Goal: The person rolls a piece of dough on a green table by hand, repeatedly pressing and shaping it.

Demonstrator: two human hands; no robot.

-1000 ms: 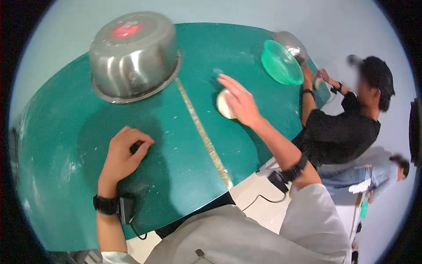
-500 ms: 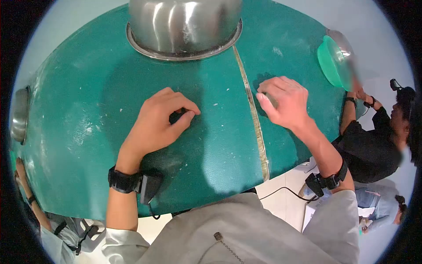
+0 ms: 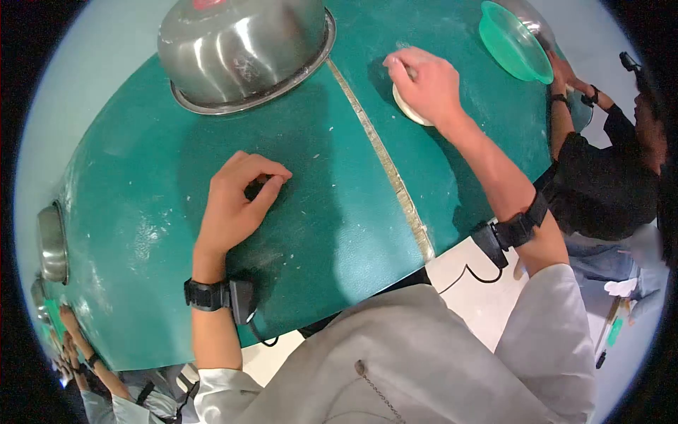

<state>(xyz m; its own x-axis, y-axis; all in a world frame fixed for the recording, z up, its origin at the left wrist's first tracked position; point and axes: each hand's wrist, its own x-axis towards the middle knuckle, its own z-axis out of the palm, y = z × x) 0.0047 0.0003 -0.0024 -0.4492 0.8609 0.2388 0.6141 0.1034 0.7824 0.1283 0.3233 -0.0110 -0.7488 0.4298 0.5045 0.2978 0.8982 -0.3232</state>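
Note:
My left hand [image 3: 242, 201] hovers over or rests on the green table, with thumb and forefinger curled together in a ring; nothing shows in it. To the right of the table seam, my right hand [image 3: 427, 83] curls over a pale, flat, rounded piece that looks like dough [image 3: 408, 109]. Only the lower left edge of that piece shows; the hand covers the rest. A black band with a small box circles each wrist.
A large steel basin [image 3: 244, 60] lies rim-down ahead on the green table [image 3: 282, 268]. At the far right a green bowl [image 3: 515, 46] sits near a co-worker's hands [image 3: 565, 74]. A steel bowl [image 3: 53, 244] and another person's arms [image 3: 85, 346] are at the left.
My right hand has reached farther forward, and a pale edge now shows beneath it. My left hand keeps its curled shape. The camera view has turned, shifting the basin leftward.

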